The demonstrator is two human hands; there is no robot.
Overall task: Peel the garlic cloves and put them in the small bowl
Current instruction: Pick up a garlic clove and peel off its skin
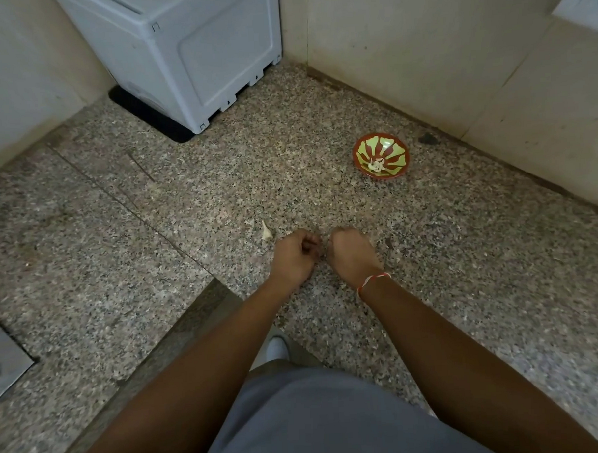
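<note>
Down by our grey shirt [333, 420] both arms reach over the speckled granite counter [121, 268], with our left hand [294, 257] and right hand [352, 253] curled close together, but we can't tell what they're gripping. We'd say we're partway: the small bowl [381, 156] beyond our right hand already holds some pale cloves [376, 165], and a scrap of garlic peel [266, 231] lies just beside our left hand.

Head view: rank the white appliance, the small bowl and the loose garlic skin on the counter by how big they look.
1. white appliance, by far the largest, though cut off by the frame.
2. small bowl.
3. garlic skin, smallest.
The skin lies nearer the camera than the bowl and still looks smaller, so the order holds.
</note>
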